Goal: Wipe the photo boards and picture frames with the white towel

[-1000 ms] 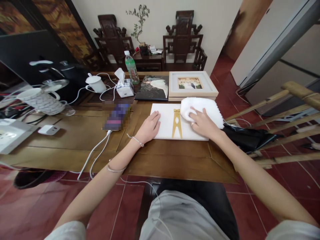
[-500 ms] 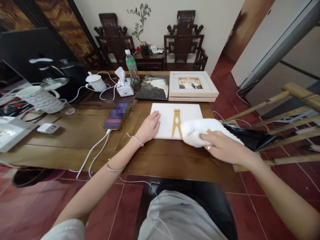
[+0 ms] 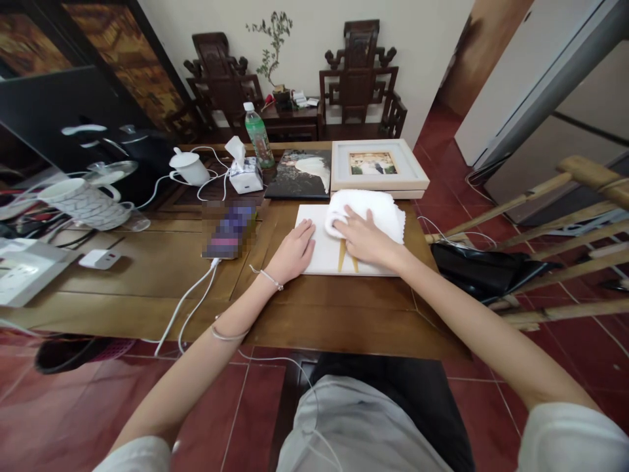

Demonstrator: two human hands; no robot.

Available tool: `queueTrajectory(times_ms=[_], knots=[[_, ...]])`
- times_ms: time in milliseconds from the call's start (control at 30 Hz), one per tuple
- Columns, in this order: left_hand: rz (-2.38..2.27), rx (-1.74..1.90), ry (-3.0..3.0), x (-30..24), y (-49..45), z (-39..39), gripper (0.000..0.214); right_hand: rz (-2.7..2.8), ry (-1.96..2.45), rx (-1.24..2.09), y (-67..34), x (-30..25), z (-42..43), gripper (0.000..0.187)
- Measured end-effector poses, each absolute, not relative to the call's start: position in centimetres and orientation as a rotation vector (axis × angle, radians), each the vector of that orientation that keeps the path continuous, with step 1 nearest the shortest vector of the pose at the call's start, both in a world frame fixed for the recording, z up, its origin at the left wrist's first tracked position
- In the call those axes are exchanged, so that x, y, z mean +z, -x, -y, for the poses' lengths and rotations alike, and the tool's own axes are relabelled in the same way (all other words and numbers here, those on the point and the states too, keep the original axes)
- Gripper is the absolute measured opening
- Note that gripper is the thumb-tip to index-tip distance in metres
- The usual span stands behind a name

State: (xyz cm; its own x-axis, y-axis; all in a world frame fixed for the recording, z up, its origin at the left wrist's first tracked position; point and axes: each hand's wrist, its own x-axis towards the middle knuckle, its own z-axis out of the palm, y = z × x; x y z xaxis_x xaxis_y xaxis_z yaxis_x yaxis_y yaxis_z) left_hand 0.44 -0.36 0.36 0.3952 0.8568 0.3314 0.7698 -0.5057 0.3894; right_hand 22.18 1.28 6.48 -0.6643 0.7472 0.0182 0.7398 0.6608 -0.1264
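A white board lies flat on the wooden table in front of me. On it is a tan long-legged animal figure; the cloth and my hand cover its upper part, and the two legs show below. My left hand rests flat on the board's left edge, fingers stretched out. My right hand grips a folded white cloth and presses it on the upper right of the board, with the fingers spread over the cloth.
Behind the board lie a dark picture panel and a light wooden photo frame. To the left are a phone on a cable, a tissue box, a green-labelled bottle and a patterned mug. A bamboo chair stands at right.
My right hand has carried the cloth up and left, from the board's lower right corner onto its upper part, covering the figure's head. The left hand stays in place.
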Motion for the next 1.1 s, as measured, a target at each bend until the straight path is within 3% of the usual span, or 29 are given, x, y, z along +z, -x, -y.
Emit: queueTrajectory(times_ms=[167,400,567,767,967,1100], knots=[[-1.459,0.741,-2.493,0.2,-0.5,0.2,0.046,2.905,1.122,0.148,-22.5,6.6,5.3,0.064],[-1.458,0.753,-2.478,0.3,-0.5,0.4,0.045,2.994,0.849,0.426,-23.8,7.7,12.1,0.056],[-1.459,0.746,-2.473,0.3,-0.4,0.3,0.044,2.882,0.874,0.578,-24.4,8.6,9.1,0.052],[-1.475,0.698,-2.482,0.3,-0.5,0.3,0.047,2.852,1.059,0.439,-23.9,9.8,3.8,0.038],[-1.466,0.747,-2.487,0.2,-0.4,0.3,0.045,2.832,1.298,0.22,-22.4,8.3,-2.0,0.059],[-1.468,0.738,-2.499,0.2,-0.4,0.3,0.046,2.916,1.286,0.07,-21.3,6.7,-0.9,0.065]])
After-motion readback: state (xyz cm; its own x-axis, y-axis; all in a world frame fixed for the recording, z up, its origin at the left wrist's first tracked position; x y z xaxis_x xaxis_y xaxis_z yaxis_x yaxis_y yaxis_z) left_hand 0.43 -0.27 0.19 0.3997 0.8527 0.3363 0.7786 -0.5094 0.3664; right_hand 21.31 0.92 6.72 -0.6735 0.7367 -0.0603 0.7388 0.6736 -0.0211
